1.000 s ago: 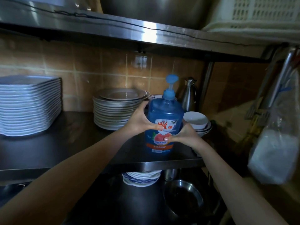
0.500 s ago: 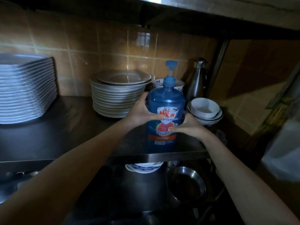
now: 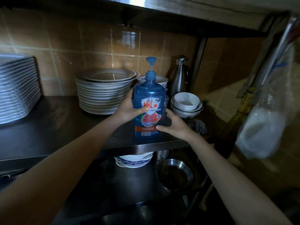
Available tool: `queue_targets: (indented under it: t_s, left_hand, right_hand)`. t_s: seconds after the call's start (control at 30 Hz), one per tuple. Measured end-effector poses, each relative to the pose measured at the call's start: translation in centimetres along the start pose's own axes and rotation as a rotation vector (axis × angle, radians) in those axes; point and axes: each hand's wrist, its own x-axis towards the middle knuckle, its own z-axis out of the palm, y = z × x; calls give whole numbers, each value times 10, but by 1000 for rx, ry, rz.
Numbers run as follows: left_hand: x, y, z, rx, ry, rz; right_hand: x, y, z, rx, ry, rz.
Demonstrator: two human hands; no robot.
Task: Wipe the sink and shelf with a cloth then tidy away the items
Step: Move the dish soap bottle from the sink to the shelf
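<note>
A blue pump bottle of dish soap [image 3: 148,98] with a red and white label stands near the front edge of the dark steel shelf [image 3: 48,127]. My left hand [image 3: 128,109] grips its left side, thumb across the label. My right hand [image 3: 174,125] holds its lower right side, fingers wrapped behind it. A crumpled grey cloth [image 3: 198,125] lies on the shelf just right of my right hand.
A stack of round plates [image 3: 103,95] sits behind the bottle, a taller plate stack [image 3: 16,88] at far left. Nested white bowls [image 3: 186,103] and a steel flask [image 3: 179,75] stand at right. Below are patterned dishes [image 3: 133,161] and a steel bowl [image 3: 174,174]. A plastic bag [image 3: 263,127] hangs at right.
The view has tilted down and come closer. The bottle stays upright between both hands on the shelf, and my right hand has slid lower on it.
</note>
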Motion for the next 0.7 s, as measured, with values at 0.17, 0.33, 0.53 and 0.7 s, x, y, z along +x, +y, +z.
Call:
queue_targets:
  t_s: [0.17, 0.33, 0.53, 0.7]
  left_hand:
    - [-27, -4, 3, 68, 33, -16]
    - [-63, -11, 9, 218, 34, -1]
    - [-109, -14, 28, 351, 46, -14]
    - [-158, -11, 53, 400, -96, -20]
  right_hand:
    - [-36, 9, -5, -178, 68, 16]
    - [-79, 16, -8, -264, 129, 26]
    - [-137, 26, -4, -348, 176, 65]
    - [-197, 34, 10, -366, 168, 142]
